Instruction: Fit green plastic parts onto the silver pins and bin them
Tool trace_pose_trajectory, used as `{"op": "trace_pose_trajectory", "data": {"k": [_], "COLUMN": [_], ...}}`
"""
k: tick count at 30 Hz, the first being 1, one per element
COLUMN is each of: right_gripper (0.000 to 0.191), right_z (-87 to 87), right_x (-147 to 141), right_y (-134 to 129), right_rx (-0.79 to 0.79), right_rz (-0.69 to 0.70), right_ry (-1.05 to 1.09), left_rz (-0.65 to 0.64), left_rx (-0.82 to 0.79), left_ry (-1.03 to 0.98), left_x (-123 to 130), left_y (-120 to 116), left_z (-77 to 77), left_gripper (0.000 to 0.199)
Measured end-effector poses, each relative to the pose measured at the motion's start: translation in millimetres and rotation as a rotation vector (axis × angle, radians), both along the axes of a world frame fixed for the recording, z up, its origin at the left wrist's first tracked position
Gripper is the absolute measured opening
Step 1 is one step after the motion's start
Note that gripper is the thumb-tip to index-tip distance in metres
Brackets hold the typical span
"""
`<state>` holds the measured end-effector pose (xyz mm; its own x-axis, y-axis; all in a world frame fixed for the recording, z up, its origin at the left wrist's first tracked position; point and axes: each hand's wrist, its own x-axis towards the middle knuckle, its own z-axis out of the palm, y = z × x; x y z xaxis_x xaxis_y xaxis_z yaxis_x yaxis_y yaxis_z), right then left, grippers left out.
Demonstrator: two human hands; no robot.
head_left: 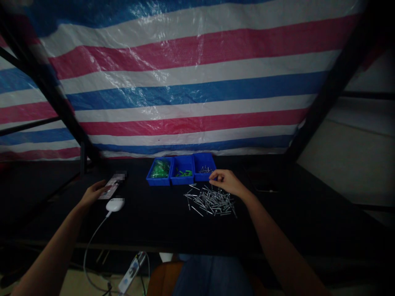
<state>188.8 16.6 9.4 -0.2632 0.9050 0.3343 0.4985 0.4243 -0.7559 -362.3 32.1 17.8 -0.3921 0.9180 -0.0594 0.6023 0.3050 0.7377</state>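
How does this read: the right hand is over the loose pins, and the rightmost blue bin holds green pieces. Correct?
Not quite: in the head view, the rightmost blue bin holds metal pins, not green pieces. The right hand is over the loose pins, as you said.

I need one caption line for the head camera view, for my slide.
Head view: right hand over loose metal pins beside three blue bins, left hand touching a flat packet.

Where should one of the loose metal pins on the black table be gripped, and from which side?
Likely best pinched by the shaft from above, taking an outlying pin at the edge of the pile with the right hand. The pins are thin and lie flat and crossed, so one lying apart leaves room for fingertips on either side.
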Motion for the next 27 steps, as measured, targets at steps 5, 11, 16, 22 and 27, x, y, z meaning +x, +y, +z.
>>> {"op": "trace_pose_trajectory", "data": {"k": [5,11,16,22,27], "right_gripper": [0.018,0.018,0.017,0.018,0.018], "right_z": [-0.9,-0.9,-2.3,-3.7,-3.6], "right_x": [-0.6,-1.6,-2.6,-3.9,-5.2], "right_y": [0.3,0.5,1.3,1.2,0.2], "right_rx": [-0.005,0.021,0.036,0.030,0.027], "right_rz": [-0.012,-0.011,-0.001,0.006,0.023], "right_ry": [0.008,0.019,0.041,0.048,0.063], "left_rz": [0.044,0.108,0.136,0.259,0.304], "left_rx": [-0.023,0.053,0.152,0.166,0.136], "left_ry": [0.036,-0.009,-0.126,-0.125,0.001], "left_x": [4.7,10.3,16.4,19.2,15.2], "left_y": [9.4,-2.8,-10.5,-2.6,8.3], "left_z": [-5.6,4.5,12.4,11.3,4.8], "left_gripper": [0.074,0.051,0.030,0.019,0.021]}}
